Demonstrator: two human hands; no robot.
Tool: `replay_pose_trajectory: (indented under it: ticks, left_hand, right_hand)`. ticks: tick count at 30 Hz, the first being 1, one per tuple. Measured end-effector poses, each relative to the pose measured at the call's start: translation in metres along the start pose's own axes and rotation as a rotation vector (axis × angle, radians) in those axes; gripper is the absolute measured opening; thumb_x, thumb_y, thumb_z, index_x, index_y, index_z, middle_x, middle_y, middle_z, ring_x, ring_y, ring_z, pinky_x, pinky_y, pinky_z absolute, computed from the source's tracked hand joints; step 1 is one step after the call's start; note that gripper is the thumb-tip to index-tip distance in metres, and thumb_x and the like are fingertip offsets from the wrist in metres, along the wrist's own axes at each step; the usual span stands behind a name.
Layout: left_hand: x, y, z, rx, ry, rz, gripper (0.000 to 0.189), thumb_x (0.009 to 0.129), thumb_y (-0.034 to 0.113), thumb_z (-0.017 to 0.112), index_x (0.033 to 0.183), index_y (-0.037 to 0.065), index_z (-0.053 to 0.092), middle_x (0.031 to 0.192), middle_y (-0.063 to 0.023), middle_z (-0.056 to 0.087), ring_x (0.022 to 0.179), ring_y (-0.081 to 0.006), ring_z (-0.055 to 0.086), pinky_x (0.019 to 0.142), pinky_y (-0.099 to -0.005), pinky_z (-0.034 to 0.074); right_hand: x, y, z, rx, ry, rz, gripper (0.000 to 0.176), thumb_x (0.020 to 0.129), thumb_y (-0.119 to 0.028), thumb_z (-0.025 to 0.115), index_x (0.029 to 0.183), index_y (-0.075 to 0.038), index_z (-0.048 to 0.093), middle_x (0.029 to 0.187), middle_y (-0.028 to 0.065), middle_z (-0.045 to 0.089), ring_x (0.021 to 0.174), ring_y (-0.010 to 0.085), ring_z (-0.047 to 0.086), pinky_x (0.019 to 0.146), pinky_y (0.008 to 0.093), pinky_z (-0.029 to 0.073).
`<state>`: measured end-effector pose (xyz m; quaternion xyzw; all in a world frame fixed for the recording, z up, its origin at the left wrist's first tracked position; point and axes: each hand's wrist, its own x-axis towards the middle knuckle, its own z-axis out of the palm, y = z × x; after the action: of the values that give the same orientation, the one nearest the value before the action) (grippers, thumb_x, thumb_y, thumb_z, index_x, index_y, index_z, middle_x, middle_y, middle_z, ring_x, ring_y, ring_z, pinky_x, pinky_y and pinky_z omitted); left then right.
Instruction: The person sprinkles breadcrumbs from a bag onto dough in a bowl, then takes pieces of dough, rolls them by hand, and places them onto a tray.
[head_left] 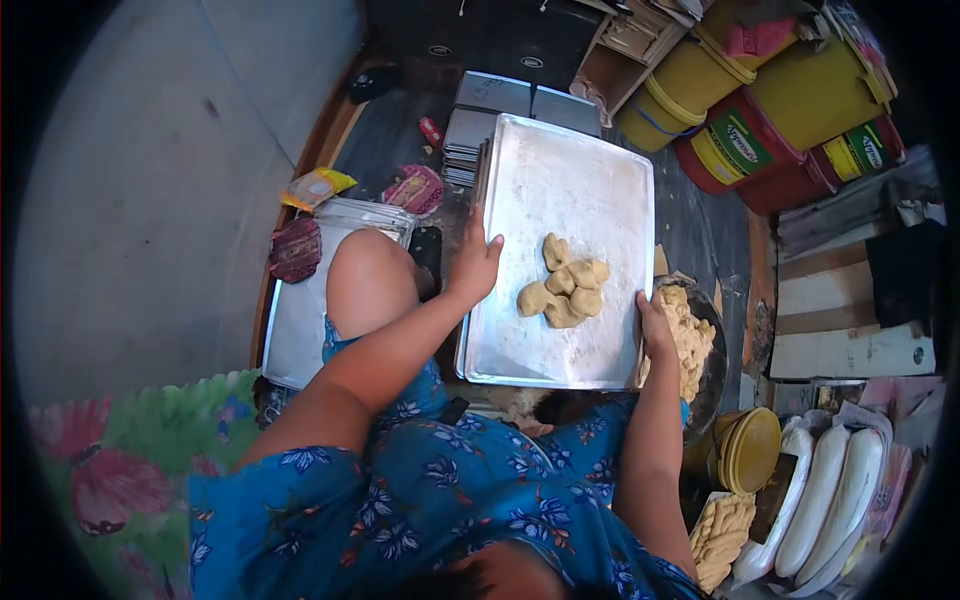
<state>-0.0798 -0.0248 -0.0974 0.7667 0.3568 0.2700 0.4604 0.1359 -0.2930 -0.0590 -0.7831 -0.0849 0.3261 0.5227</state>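
Note:
A silver baking tray point(570, 190) lies before me, apparently on a stack of others whose edges show at its left. Several lumps of tan dough point(560, 300) sit clustered on its lower half. My left hand point(474, 262) grips the tray's left edge, thumb over the rim. At the right edge, lower down, my right hand point(656, 325) is closed on the rim with its fingers partly hidden. Just beyond that hand, a dark round basin point(712, 380) holds a large mass of similar dough point(690, 340).
More trays point(300, 320) lie by my left leg, with a yellow packet point(318, 187) and a round patterned pad point(296, 250) on them. Stacked metal sheets point(490, 95) stand behind. Buckets point(740, 140) line the far right. A lidded yellow tub point(750, 450) and long white packages point(825, 500) lie near right.

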Motion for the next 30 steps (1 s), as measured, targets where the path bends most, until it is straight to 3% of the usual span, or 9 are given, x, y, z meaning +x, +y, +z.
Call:
replay_pose_trajectory:
  ticks: [5,11,14,15,18,19,21,25,30]
  left_hand:
    - [0.0,0.007,-0.005,0.053,-0.015,0.022,0.062,0.098,0.027,0.045,0.151,0.012,0.017,0.152,-0.0194,0.026,0.135,-0.0393,0.035,0.106,-0.0445,0.035]
    - [-0.002,0.022,-0.01,0.289,-0.07,0.007,0.053,0.099,0.028,0.04,0.15,0.02,0.025,0.155,-0.0179,0.022,0.132,-0.0391,0.04,0.101,-0.0573,0.036]
    - [-0.003,0.031,-0.015,0.33,-0.085,-0.004,0.054,0.099,0.027,0.041,0.15,0.019,0.026,0.155,-0.0194,0.018,0.134,-0.0393,0.036,0.099,-0.0608,0.035]
    - [-0.005,0.035,-0.016,0.373,-0.068,0.03,0.053,0.098,0.027,0.044,0.149,0.018,0.029,0.155,-0.0208,0.016,0.139,-0.0403,0.027,0.104,-0.0605,0.029]
    - [0.003,0.035,-0.013,0.699,0.0,0.186,0.053,0.097,0.028,0.045,0.147,0.016,0.033,0.155,-0.0212,0.017,0.142,-0.0402,0.018,0.109,-0.0595,0.021]
    - [0.009,0.04,-0.013,0.729,0.046,0.295,0.051,0.097,0.03,0.047,0.144,0.013,0.038,0.155,-0.02,0.018,0.144,-0.04,0.013,0.112,-0.0582,0.014]
    - [0.026,0.06,-0.01,0.737,-0.009,0.392,0.05,0.097,0.033,0.046,0.142,0.012,0.04,0.154,-0.0193,0.02,0.144,-0.0392,0.014,0.113,-0.058,0.013]
    - [0.067,0.076,0.017,0.766,-0.003,0.585,0.05,0.096,0.036,0.045,0.14,0.01,0.043,0.154,-0.0174,0.024,0.144,-0.0378,0.014,0.112,-0.0603,0.013]
    - [0.085,0.064,0.04,1.067,-0.146,0.426,0.06,0.098,0.045,0.036,0.148,0.013,0.031,0.156,-0.014,0.023,0.144,-0.0318,0.02,0.114,-0.0569,0.013]
  right_hand:
    - [0.02,0.022,-0.009,-0.116,0.062,-0.096,0.056,0.097,-0.03,0.051,0.142,0.0,0.035,0.137,0.0167,0.049,0.123,0.0242,0.047,0.104,0.0342,0.034]
    - [0.006,0.011,0.001,-0.075,0.079,-0.138,0.05,0.097,-0.029,0.053,0.136,0.001,0.044,0.128,0.0158,0.056,0.116,0.0229,0.052,0.1,0.0331,0.038]
    - [0.006,0.008,0.002,-0.083,0.12,-0.167,0.048,0.096,-0.027,0.055,0.134,0.002,0.046,0.124,0.0159,0.059,0.112,0.0224,0.054,0.098,0.0325,0.04]
    - [0.016,0.02,0.0,-0.081,0.131,-0.182,0.046,0.096,-0.025,0.055,0.133,0.001,0.046,0.123,0.0169,0.059,0.111,0.0233,0.055,0.097,0.0336,0.041]
    - [0.036,0.036,-0.004,-0.135,0.156,-0.245,0.047,0.095,-0.025,0.055,0.132,0.002,0.046,0.12,0.0185,0.061,0.109,0.0259,0.058,0.095,0.0356,0.043]
    - [0.048,0.048,-0.006,-0.129,0.136,-0.234,0.047,0.096,-0.025,0.055,0.133,0.002,0.046,0.121,0.0176,0.06,0.109,0.0244,0.057,0.095,0.0349,0.043]
    - [0.036,0.039,-0.006,-0.188,0.15,-0.196,0.048,0.096,-0.025,0.055,0.134,0.003,0.045,0.124,0.0176,0.059,0.11,0.0235,0.056,0.096,0.0341,0.043]
    - [0.023,0.024,-0.001,-0.23,0.185,-0.219,0.055,0.093,-0.035,0.055,0.132,0.003,0.047,0.121,0.0268,0.059,0.115,0.0364,0.057,0.099,0.0394,0.042]
    - [-0.005,-0.006,0.006,-0.352,0.202,-0.122,0.059,0.095,-0.036,0.051,0.137,0.005,0.039,0.128,0.0293,0.053,0.121,0.0385,0.052,0.102,0.0413,0.04]
